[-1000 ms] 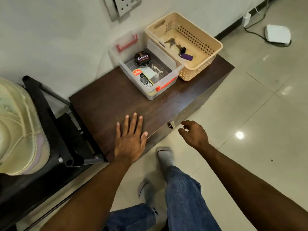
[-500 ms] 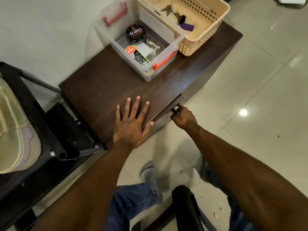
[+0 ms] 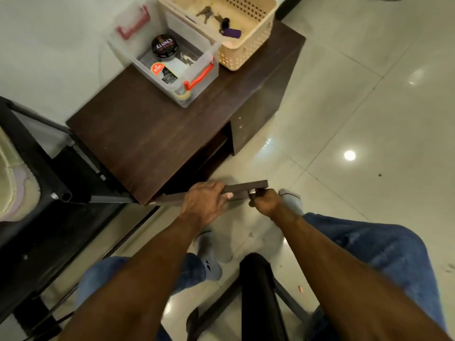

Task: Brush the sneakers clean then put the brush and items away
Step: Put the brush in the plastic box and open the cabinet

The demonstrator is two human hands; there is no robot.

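A pale cream sneaker (image 3: 12, 178) lay at the far left edge of the view, on the black metal-framed rack (image 3: 49, 173), only partly in frame. Just right of the rack stood the dark brown wooden cabinet (image 3: 152, 134), its top forming the surface that carried two containers. The clear plastic storage box with red handles (image 3: 172, 60) sat toward the back of that surface and held a round black polish tin (image 3: 164, 46) and a white tube with an orange label (image 3: 165, 75). Touching the box on its right was the beige perforated plastic basket (image 3: 246, 33), with a bunch of keys and a purple fob (image 3: 221, 20) inside.

Below the surface, the dark brown cabinet door (image 3: 246, 189) stood swung out toward the person. The left hand (image 3: 204, 203) gripped the door's top edge, its fingers curled over it. Right of it, the right hand (image 3: 266, 203) was closed round the door's small knob. Blue-jeaned legs and grey socks showed beneath, on the glossy tiled floor (image 3: 369, 119).
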